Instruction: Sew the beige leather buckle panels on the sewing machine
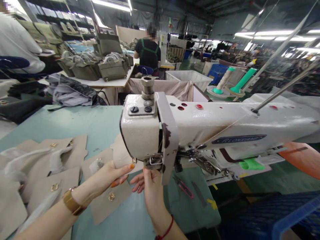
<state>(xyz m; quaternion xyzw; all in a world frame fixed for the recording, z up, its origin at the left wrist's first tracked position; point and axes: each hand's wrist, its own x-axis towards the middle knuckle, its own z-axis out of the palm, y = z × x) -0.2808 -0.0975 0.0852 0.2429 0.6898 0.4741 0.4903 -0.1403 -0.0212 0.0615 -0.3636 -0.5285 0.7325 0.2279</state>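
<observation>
A beige leather-like panel (122,154) with a small gold clasp sits at the left side of the white sewing machine (141,130). My left hand (116,175) pinches its near edge, thumb on top and fingers below. Just under the machine head is my right hand (152,186), its fingers stretched out and apart. Its thumb points up toward the metal parts below the head, where the tip is partly hidden. The machine head also covers the needle area. Below my left hand lies another beige panel (102,208) with a gold clasp (111,197).
More beige panels (67,186) with wrapped straps cover the table's left. Pink-handled thread snips (184,188) rest right of my right hand. A blue crate (295,216) stands at lower right. Beyond are olive bags (113,68), thread cones (243,80) and a seated person (148,53).
</observation>
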